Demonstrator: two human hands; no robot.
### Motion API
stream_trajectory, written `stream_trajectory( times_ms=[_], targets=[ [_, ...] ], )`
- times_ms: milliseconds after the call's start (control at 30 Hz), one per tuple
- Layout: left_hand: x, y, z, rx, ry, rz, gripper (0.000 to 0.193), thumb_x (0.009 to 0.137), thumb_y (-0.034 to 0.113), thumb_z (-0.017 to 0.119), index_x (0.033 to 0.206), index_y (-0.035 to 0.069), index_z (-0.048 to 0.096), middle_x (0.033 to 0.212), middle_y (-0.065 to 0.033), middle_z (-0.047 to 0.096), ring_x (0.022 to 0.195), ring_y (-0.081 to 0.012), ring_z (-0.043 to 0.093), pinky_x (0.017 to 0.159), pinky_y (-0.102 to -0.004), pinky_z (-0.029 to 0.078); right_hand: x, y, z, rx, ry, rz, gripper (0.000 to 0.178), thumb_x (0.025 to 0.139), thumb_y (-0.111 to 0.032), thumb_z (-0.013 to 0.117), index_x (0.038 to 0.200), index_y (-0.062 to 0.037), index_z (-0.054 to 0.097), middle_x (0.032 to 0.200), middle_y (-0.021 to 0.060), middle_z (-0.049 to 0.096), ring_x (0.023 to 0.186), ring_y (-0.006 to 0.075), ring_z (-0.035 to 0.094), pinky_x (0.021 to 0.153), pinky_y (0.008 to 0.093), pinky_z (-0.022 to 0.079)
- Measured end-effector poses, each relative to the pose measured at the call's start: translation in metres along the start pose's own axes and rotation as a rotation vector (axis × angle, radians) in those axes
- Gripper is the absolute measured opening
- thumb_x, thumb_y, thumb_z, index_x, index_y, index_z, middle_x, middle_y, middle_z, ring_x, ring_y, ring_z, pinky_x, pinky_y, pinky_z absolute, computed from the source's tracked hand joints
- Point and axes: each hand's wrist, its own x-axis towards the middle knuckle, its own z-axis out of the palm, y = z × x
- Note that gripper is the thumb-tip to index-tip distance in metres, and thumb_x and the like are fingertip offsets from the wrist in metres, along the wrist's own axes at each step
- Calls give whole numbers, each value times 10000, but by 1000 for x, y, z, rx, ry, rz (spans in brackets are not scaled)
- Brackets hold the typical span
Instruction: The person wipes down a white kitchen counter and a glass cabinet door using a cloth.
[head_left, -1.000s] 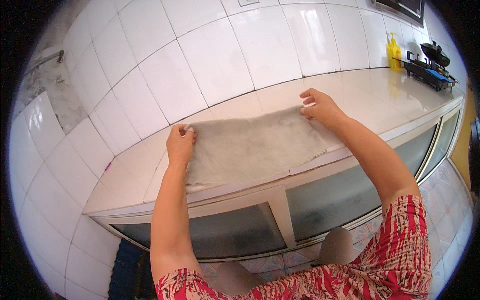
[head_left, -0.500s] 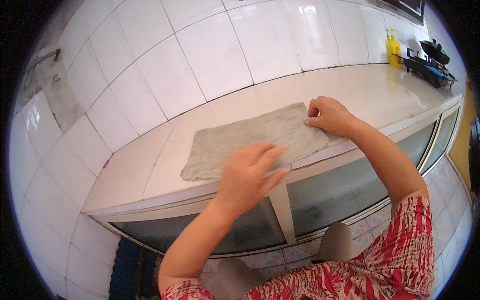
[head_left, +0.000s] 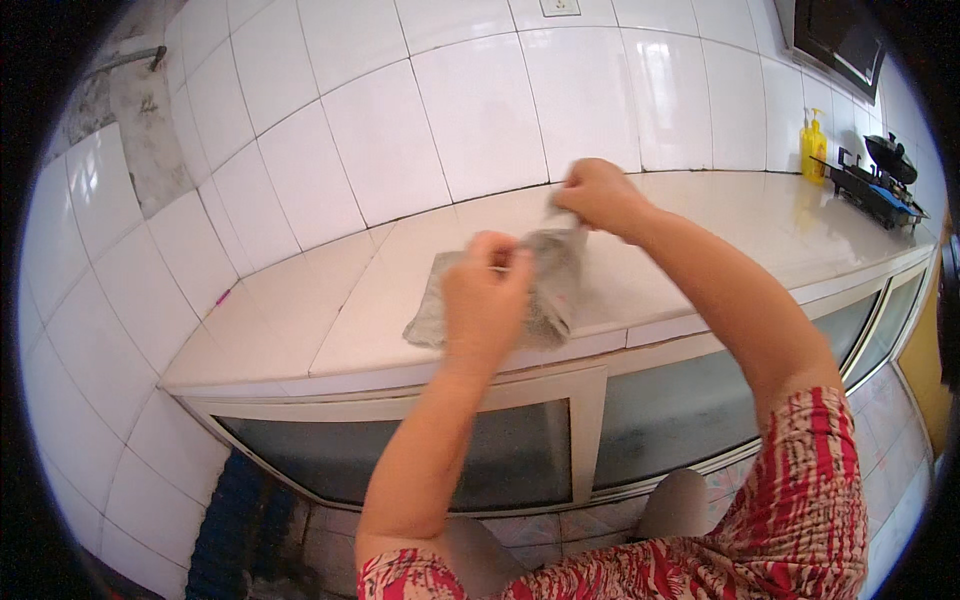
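right hand (head_left: 605, 198) pinching up the far edge of the grey cloth (head_left: 556, 285)! left hand (head_left: 483, 300) curled over its middle, hold too blurred to tell!

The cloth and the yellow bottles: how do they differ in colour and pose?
The cloth is greyish; the bottles are yellow. The cloth is rumpled and partly lifted in the right hand; the bottles stand upright. Both appear to rest on the counter, the cloth only partly.

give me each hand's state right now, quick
Left hand: curled at the cloth; blurred, so its grip cannot be told.
Right hand: closed, holding the cloth.
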Motion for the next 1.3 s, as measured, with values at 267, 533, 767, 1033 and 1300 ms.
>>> stream_trajectory(
  times_ms=[267,533,767,1033,1300],
  targets=[
    [-20,-44,-114,508,358,-6,240,939,194,593,1083,2,596,870,-92,640,776,-159,632,626,-283,486,8,-53,91,51,-150,-188,452,853,-418,603,925,20,691,915,194,705,948,287,682,832,452,507],
    [-73,-100,-130,794,365,466,233,961,174,478,986,35,663,995,-115,673,915,-284,616,870,-391,417,-57,-83,93,-500,-675,-205,854,876,-743,341,1507,-168,310,1483,234,367,1378,382,345,1082,589,269],
    [-71,-104,-120,747,404,390,254,961,152,459,965,36,684,999,-108,691,967,-271,621,901,-392,403,-34,-32,82,-549,-705,-158,673,962,-623,255,1523,-251,263,1591,158,183,1466,360,160,1103,641,183],
    [-76,-100,-128,752,340,375,271,978,148,446,1018,37,690,1048,-109,687,1011,-279,610,931,-391,398,-46,83,-34,-772,-612,103,509,996,-475,320,1408,-202,444,1550,134,284,1425,337,266,1061,693,249],
    [-79,-103,-123,773,311,373,314,1013,190,397,1075,37,664,1082,-128,667,1034,-286,586,949,-393,372,-112,195,-191,-851,-187,648,527,968,-456,402,1272,-59,568,1315,199,562,1225,385,518,1017,527,384]
  ],
)
